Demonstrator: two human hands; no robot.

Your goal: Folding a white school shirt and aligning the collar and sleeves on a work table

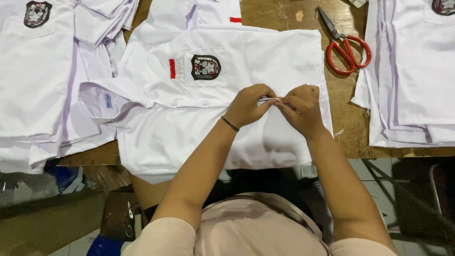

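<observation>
A white shirt (pixel 246 57) lies flat on the wooden table (pixel 348 118), collar to the left, with a dark embroidered badge (pixel 205 67) and a small red stripe on its chest pocket. My left hand (pixel 249 105) and my right hand (pixel 302 108) meet over the shirt's button placket, fingers pinched on the white fabric edge between them. A thin black band circles my left wrist.
Red-handled scissors (pixel 345 45) lie on the table beyond my right hand. Stacks of folded white shirts sit at the left (pixel 38 80) and at the right (pixel 417 71). Another white shirt (pixel 199 12) lies behind the one I hold.
</observation>
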